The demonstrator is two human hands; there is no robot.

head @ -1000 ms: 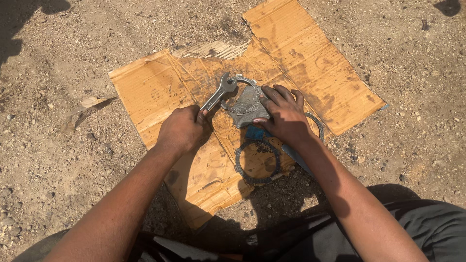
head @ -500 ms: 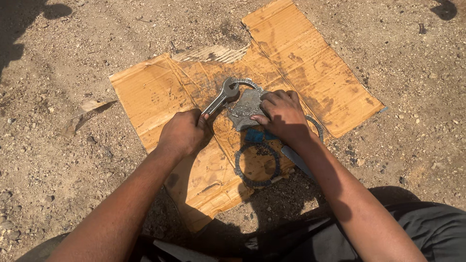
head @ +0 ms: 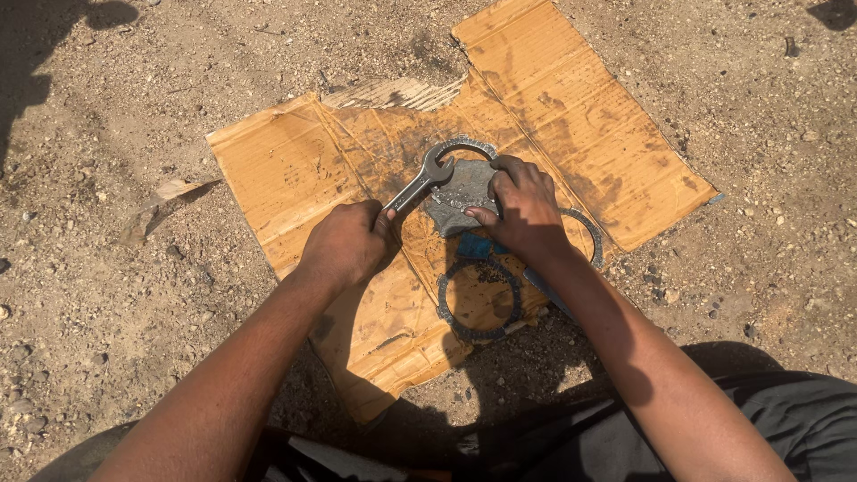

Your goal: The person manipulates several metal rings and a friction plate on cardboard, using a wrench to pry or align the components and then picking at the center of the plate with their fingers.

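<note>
Wrench (head: 420, 186): grey steel, open-ended, its forked head up and to the right, set against the upper left edge of the metal part; the shaft slants down-left into the left fist.
Left hand (head: 346, 243): curled tight around the lower end of the wrench, knuckles up, resting over the cardboard.
Right hand (head: 522, 207): palm down on the metal part, fingers bent and pressing on its top and near side; thumb along the lower edge.
Metal part (head: 457, 192): dull grey, roughly round casting with a dirty, mottled face, lying at the middle of the cardboard, partly hidden by the right hand.
Rings: one thin toothed ring (head: 479, 299) lies flat just below the part; another (head: 591, 234) shows to the right behind the wrist; a third arc (head: 464, 143) peeks out above the part.
Blue piece (head: 478, 247): small, just under the right hand; kind unclear.
Cardboard (head: 295, 170): brown, flattened, oil-stained, torn at the top edge.
Ground (head: 107, 295): dry dirt with gravel.
</note>
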